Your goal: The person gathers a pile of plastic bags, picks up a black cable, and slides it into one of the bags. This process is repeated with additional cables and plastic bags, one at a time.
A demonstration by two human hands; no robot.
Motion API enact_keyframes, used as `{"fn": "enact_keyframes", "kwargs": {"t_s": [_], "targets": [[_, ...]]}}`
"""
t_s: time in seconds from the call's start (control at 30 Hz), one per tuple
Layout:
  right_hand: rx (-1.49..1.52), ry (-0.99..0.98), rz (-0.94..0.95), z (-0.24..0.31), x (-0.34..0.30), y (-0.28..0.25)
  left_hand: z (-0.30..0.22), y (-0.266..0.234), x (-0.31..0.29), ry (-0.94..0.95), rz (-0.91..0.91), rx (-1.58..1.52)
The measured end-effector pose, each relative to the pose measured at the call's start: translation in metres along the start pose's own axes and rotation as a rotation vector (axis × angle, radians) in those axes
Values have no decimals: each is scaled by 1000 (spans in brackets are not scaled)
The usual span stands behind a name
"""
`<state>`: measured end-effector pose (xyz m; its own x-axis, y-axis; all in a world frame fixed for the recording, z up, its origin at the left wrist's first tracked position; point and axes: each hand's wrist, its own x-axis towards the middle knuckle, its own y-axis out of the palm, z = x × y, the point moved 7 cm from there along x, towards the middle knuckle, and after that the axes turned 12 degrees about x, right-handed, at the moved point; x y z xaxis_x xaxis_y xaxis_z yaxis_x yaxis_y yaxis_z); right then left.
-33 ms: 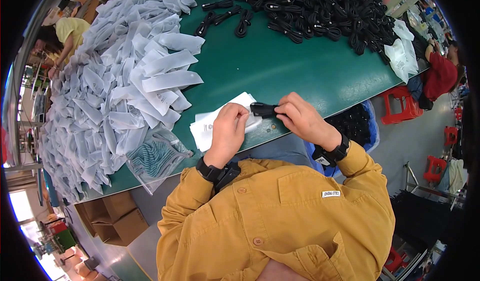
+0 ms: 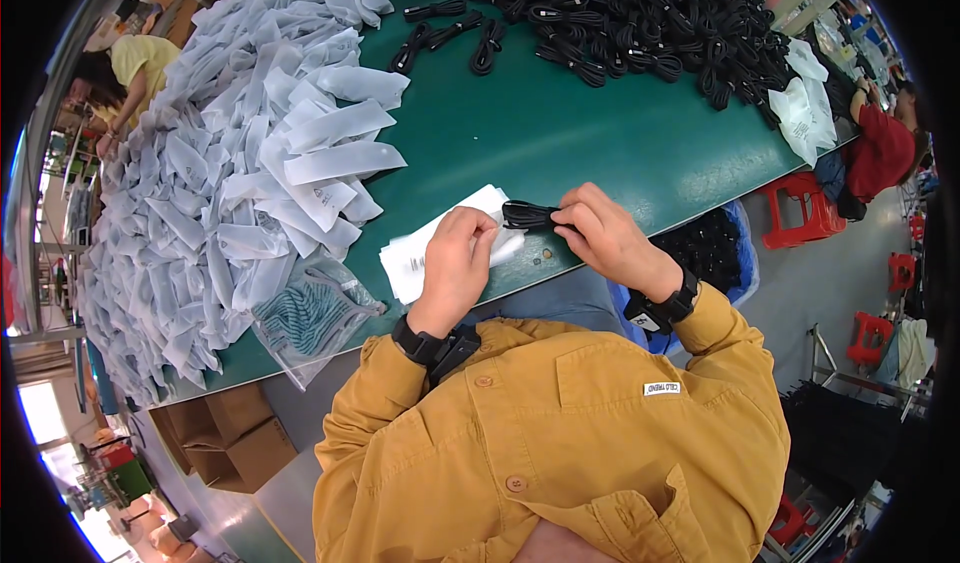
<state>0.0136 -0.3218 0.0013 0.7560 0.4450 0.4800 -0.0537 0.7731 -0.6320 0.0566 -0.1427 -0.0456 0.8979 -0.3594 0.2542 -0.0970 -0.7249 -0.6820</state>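
Observation:
My right hand (image 2: 607, 239) pinches a coiled black cable (image 2: 528, 216) at its right end. The cable's left end reaches the right edge of a stack of white plastic bags (image 2: 408, 261) lying on the table. Fingers closed, my left hand (image 2: 461, 261) pinches the top bag near its right edge, close to the cable. Whether the cable's tip is inside the bag's mouth, I cannot tell. Two tiny brownish bits (image 2: 543, 257) lie on the table just below the cable.
Filled whitish bags (image 2: 220, 163) heap over the left of the green table (image 2: 480, 133). Black coiled cables (image 2: 640, 23) pile up at the far side. A clear bag with teal striped fabric (image 2: 310, 313) lies near-left. A blue-lined bin (image 2: 745, 253) stands beyond the right edge.
The black cable has rolled slightly between the hands, and its separate strands show more clearly. Both hands stay almost in place.

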Motion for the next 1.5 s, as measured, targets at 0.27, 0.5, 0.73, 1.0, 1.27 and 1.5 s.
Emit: {"fn": "enact_keyframes", "kwargs": {"t_s": [0.27, 0.5, 0.73, 1.0, 1.27, 1.5], "targets": [[59, -48, 44, 9, -2, 2, 17, -2, 0, -227, 44, -150], [146, 81, 24, 0, -6, 11, -16, -8, -2, -8, 5, -117], [436, 412, 3, -23, -1, 25, -39, -21, 3, 138, -15, -78], [477, 21, -256, 15, 41, -4, -20, -33, 18, -188, 55, -734], [113, 48, -207, -19, 81, -23, 30, -145, 47, -267, -441, -628], [-716, 246, -165, -159, 80, -62, 4, -72, 21, -110, -50, 44]]}}
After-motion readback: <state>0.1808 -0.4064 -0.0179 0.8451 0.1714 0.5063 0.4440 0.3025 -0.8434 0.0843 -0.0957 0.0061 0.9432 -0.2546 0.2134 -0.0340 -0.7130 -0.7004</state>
